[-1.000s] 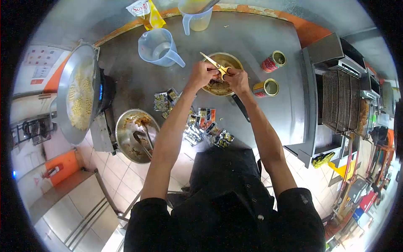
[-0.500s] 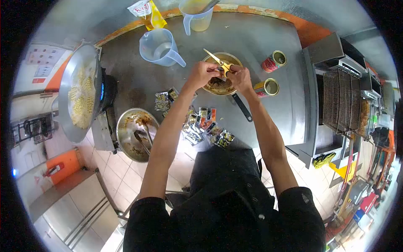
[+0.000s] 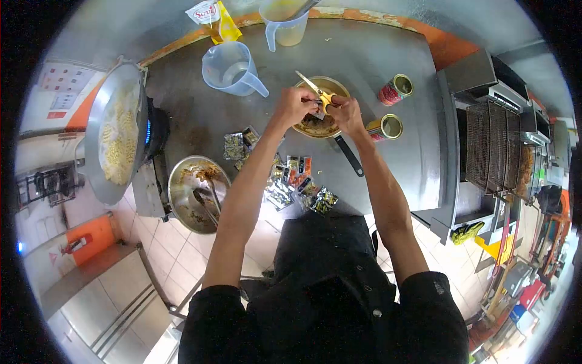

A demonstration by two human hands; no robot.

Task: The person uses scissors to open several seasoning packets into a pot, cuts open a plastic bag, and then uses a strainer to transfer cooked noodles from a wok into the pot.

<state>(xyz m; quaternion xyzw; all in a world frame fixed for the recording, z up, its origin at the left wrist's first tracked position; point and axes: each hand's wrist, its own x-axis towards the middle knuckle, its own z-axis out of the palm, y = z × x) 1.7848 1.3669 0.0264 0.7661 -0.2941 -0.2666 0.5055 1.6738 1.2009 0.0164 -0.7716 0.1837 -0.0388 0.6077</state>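
Note:
Over a pan (image 3: 319, 128) with brown contents, both hands are close together. In my left hand (image 3: 294, 107), fingertips pinched, is a small sachet (image 3: 319, 111), mostly hidden by the fingers. My right hand (image 3: 347, 116) is closed round the yellow handles of the scissors (image 3: 327, 99), whose blades point up and left, away from me. Its fingers also come close to the sachet's right side. The pan's black handle (image 3: 349, 155) points toward me. Several foil seasoning sachets (image 3: 298, 173) lie loosely piled below the pan, partly behind my left forearm.
Two opened cans (image 3: 395, 90) stand right of the pan. A measuring jug (image 3: 229, 70) stands to the left, with another jug (image 3: 287, 30) and a yellow bag (image 3: 222, 27) behind. Left are a sauce-stained steel bowl (image 3: 197, 212) with tongs and a wok of noodles (image 3: 119, 136) over a lit burner.
The sachet shows a little more below my fingers, over the pan. Both hands and the scissors stay almost in the same place.

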